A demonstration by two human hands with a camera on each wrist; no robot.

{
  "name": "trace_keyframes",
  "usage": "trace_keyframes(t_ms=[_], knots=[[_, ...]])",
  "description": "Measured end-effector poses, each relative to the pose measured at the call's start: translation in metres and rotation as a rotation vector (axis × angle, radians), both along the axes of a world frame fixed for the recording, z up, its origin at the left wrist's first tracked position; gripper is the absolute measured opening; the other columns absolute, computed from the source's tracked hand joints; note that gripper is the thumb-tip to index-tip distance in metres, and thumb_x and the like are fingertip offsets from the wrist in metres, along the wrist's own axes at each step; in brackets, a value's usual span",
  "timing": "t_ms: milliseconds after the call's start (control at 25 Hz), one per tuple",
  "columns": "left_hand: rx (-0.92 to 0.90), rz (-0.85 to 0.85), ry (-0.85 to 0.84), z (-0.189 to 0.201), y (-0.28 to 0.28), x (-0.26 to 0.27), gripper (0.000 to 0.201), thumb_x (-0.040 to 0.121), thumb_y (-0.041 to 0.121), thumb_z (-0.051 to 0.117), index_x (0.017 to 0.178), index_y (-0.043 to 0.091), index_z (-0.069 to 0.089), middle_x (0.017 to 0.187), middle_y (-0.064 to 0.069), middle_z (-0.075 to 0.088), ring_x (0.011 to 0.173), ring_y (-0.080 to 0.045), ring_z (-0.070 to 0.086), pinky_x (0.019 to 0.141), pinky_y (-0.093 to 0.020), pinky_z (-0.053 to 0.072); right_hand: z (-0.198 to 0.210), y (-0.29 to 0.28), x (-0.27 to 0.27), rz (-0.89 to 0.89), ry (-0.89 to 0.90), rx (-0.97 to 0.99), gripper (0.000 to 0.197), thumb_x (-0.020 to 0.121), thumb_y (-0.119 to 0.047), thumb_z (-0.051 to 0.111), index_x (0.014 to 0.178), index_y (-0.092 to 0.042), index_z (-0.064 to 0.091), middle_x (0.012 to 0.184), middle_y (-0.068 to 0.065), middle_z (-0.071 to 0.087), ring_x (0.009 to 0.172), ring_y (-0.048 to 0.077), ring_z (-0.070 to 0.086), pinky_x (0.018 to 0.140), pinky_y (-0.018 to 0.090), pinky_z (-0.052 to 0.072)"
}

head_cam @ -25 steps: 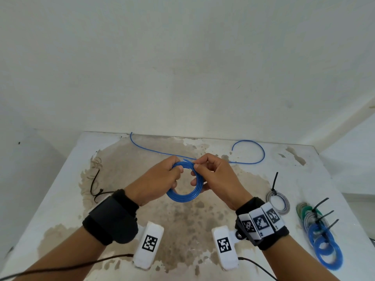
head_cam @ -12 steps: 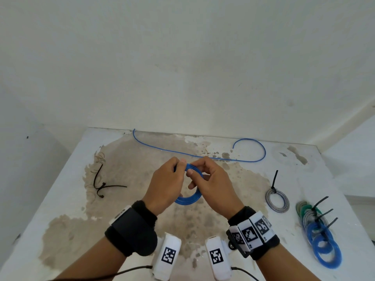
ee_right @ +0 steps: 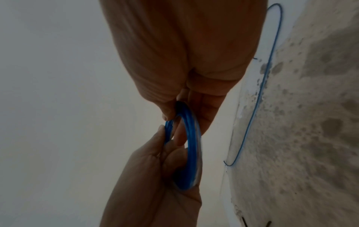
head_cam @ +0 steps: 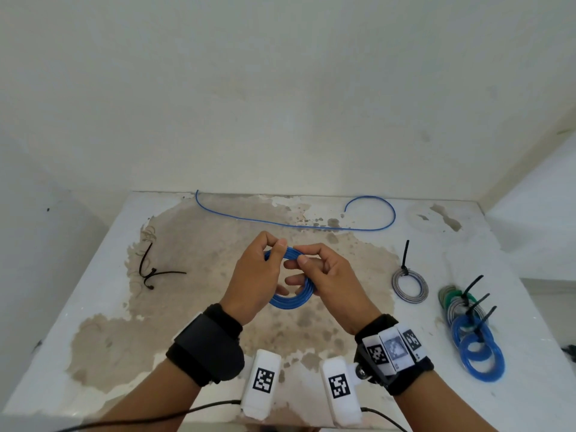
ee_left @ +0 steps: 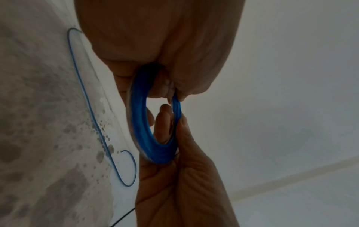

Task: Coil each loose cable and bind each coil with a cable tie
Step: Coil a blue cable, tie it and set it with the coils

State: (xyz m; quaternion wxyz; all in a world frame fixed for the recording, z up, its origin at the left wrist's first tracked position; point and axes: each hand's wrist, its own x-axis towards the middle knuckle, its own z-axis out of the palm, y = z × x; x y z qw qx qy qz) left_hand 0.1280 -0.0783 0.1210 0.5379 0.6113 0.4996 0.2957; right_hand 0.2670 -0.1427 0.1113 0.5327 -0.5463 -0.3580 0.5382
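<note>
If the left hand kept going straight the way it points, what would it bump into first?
Probably the right hand. The left hand points up and rightward, and both hands already pinch the same blue coil. Past that lies the loose blue cable, though depth is hard to judge.

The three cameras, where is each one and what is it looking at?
Head: worn on the head, looking down at the table; both forearms show, left hand and right hand gripping the blue coil.
Left wrist: looks along the left hand at the coil.
Right wrist: looks along the right hand likewise.
All share the coil and loose blue cable.
</note>
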Motion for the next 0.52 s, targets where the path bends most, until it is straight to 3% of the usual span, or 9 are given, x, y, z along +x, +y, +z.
trace_keyframes(t_ms=[80, 160, 320, 520], knots=[[-0.019, -0.009, -0.014, 0.003, -0.006, 0.007, 0.025, 0.105, 0.033, 0.049, 0.095, 0.011, 0.054, 0.06, 0.01, 0.056, 0.045, -0.008, 0.048, 0.051, -0.034, 0.055, -0.001, -0.009, 0.007, 0.015, 0.082, -0.026, 0.023, 0.103, -0.02, 0.057, 0.124, -0.015, 0.062, 0.108, 0.008, 0.078, 0.089, 0.023, 0.076, 0.074, 0.032, 0.06], [-0.03, 0.016, -0.028, 0.004, -0.009, 0.013, 0.028, 0.105, 0.033, 0.049, 0.098, 0.006, 0.053, 0.051, 0.012, 0.046, 0.041, -0.008, 0.042, 0.051, -0.036, 0.054, -0.003, -0.018, 0.015, 0.093, 0.139, -0.059, 0.032, 0.1, -0.024, 0.061, 0.131, -0.018, 0.057, 0.112, 0.008, 0.077, 0.099, 0.027, 0.075, 0.082, 0.037, 0.061], [-0.061, 0.046, -0.055, 0.004, -0.014, 0.021, 0.031, 0.105, 0.033, 0.049, 0.101, 0.003, 0.052, 0.049, 0.013, 0.044, 0.037, -0.011, 0.039, 0.048, -0.033, 0.049, -0.013, -0.034, 0.022, 0.144, 0.034, -0.036, 0.035, 0.1, -0.016, 0.062, 0.134, -0.019, 0.056, 0.106, 0.011, 0.078, 0.102, 0.025, 0.074, 0.082, 0.033, 0.061], [-0.131, 0.111, -0.1, -0.004, -0.015, 0.017, 0.026, 0.104, 0.034, 0.05, 0.095, 0.009, 0.051, 0.052, 0.007, 0.036, 0.039, -0.011, 0.032, 0.043, -0.028, 0.036, -0.018, -0.036, 0.016, 0.149, 0.06, -0.038, 0.034, 0.098, -0.021, 0.064, 0.131, -0.018, 0.056, 0.104, 0.01, 0.078, 0.101, 0.024, 0.074, 0.084, 0.036, 0.061]])
